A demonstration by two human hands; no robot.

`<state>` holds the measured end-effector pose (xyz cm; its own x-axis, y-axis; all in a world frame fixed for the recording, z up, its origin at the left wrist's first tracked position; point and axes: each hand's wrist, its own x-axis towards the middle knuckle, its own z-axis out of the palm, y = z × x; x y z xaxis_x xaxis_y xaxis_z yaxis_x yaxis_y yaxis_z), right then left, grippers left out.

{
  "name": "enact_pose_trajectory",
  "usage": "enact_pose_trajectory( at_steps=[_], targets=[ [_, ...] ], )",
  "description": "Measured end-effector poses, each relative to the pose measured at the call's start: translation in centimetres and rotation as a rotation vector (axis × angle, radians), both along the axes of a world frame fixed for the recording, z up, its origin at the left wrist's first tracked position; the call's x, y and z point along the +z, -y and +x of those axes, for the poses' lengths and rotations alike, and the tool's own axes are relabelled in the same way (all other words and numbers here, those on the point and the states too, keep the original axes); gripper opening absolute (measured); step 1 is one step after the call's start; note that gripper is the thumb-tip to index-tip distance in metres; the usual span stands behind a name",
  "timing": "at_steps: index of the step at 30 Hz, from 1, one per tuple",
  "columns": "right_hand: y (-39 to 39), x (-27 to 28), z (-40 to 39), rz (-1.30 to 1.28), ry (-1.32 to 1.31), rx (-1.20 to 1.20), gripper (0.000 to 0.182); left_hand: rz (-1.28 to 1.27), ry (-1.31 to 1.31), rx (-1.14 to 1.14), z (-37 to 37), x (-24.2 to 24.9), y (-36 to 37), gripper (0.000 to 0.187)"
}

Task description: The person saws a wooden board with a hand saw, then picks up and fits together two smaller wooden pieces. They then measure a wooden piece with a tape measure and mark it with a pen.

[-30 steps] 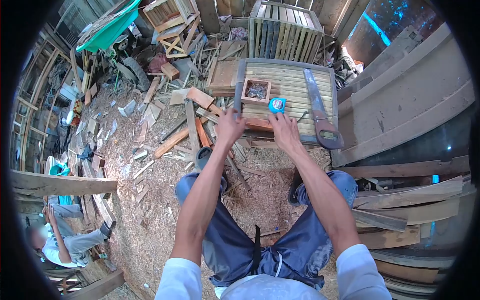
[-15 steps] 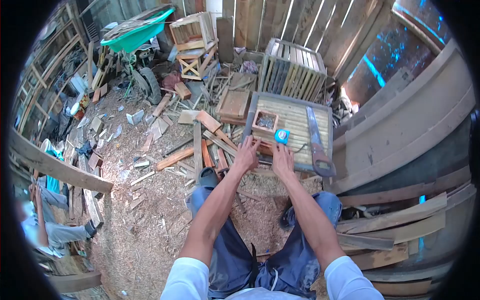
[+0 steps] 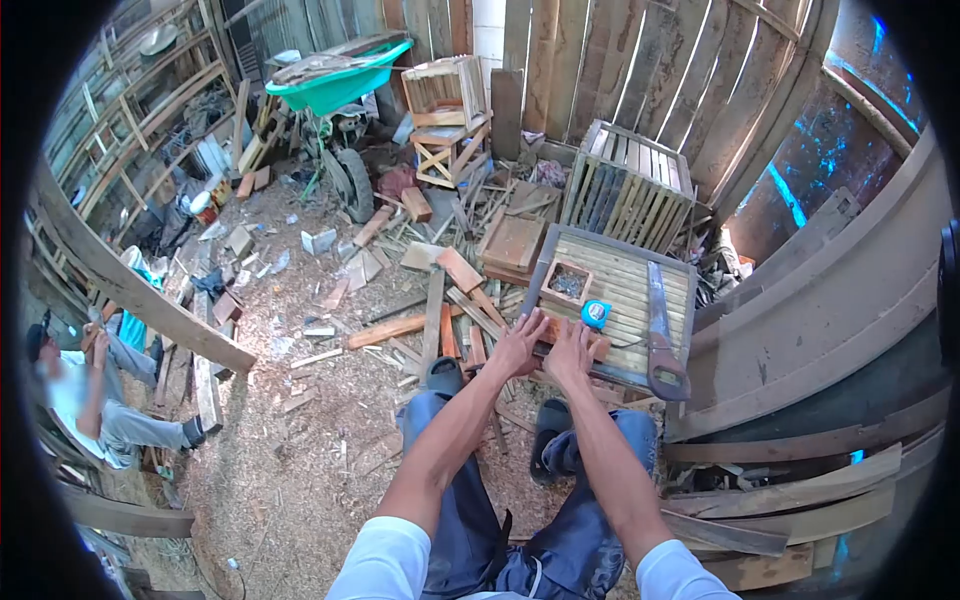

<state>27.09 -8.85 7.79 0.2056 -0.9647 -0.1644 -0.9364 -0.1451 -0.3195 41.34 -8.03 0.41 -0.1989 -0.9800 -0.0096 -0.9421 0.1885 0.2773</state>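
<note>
Sawdust and offcuts cover the floor (image 3: 300, 470) of this shed. Both arms reach forward to a reddish wood strip (image 3: 548, 333) lying along the near edge of a slatted panel (image 3: 625, 290), which rests flat among the scraps. The left hand (image 3: 520, 345) lies palm down on the strip's left end, fingers spread; the right hand (image 3: 572, 352) presses just beside it, fingers loosely together, though whether they curl around the strip I cannot tell. On the panel, just past the hands, sit a blue tape measure (image 3: 596, 313) and a small wooden box (image 3: 567, 284) of dark bits. A handsaw (image 3: 664, 335) lies along the panel's right side. At far left another person (image 3: 85, 405) sits on the ground, well apart.
</note>
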Motion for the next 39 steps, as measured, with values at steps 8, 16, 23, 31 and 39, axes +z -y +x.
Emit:
enact_pose_trajectory(
  at_steps=[8, 16, 23, 31, 39],
  targets=[
    [-0.1, 2.2, 1.7, 0.224, 0.035, -0.086, 0.067, -0.103, 0.009, -0.028, 1.4, 2.2, -3.2, 0.104],
    [-0.2, -0.1, 2.6, 0.234, -0.017, -0.094, 0.067, 0.006, -0.189, -0.041, 3.8, 2.6, -5.7, 0.095],
    [-0.7, -0.3, 2.9, -0.306, 0.119, -0.031, 0.054, 0.222, -0.239, 0.148, 7.2, 0.0, -6.6, 0.072],
    [-6.8, -4.5, 10.2, 0.037, 0.538, 0.326, 0.039, 0.588, -0.067, 0.354, 13.2, -2.9, -6.9, 0.039],
    [-5.8, -19.3, 12.4, 0.303, 0.477, 0.215, 0.033, 0.605, -0.076, 0.562, 20.3, -13.5, -8.2, 0.040]
  ],
)
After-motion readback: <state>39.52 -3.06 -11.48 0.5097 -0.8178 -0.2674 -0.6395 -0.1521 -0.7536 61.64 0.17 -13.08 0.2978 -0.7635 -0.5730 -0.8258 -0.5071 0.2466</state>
